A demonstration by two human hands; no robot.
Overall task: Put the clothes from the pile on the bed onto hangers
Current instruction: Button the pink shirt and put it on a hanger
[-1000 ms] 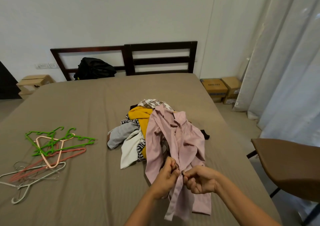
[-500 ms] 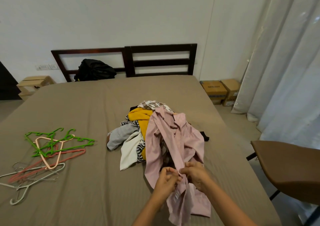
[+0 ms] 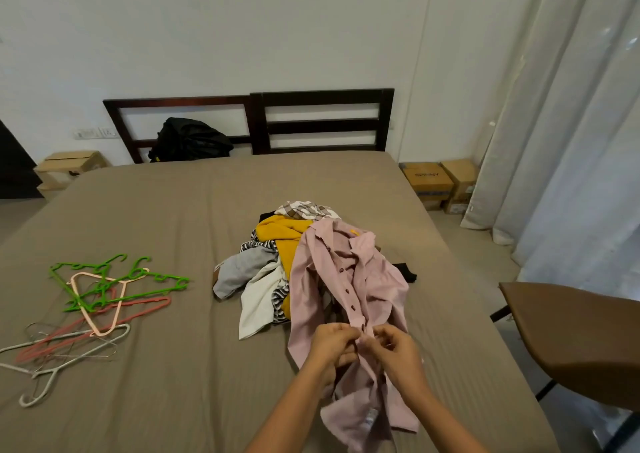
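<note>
A pink button-up shirt (image 3: 349, 279) lies stretched over the near side of the clothes pile (image 3: 273, 262), which shows yellow, grey, white, striped and plaid garments. My left hand (image 3: 332, 345) and my right hand (image 3: 394, 352) meet at the shirt's button placket near its lower part, each pinching the fabric edge. Several dark buttons run up the placket above my fingers. A heap of plastic and wire hangers (image 3: 93, 303), green, pink, red and grey, lies on the left side of the bed (image 3: 156, 400).
A black bag (image 3: 190, 140) leans on the dark wooden headboard (image 3: 322, 120). A brown chair (image 3: 575, 341) stands at the bed's right side. Cardboard boxes (image 3: 440, 182) sit by the curtains (image 3: 571, 123), and another box (image 3: 69, 166) is at the far left.
Both hands moved up the shirt's placket toward the pile and the shirt's lower part now lies flatter. The pile and hangers have not moved.
</note>
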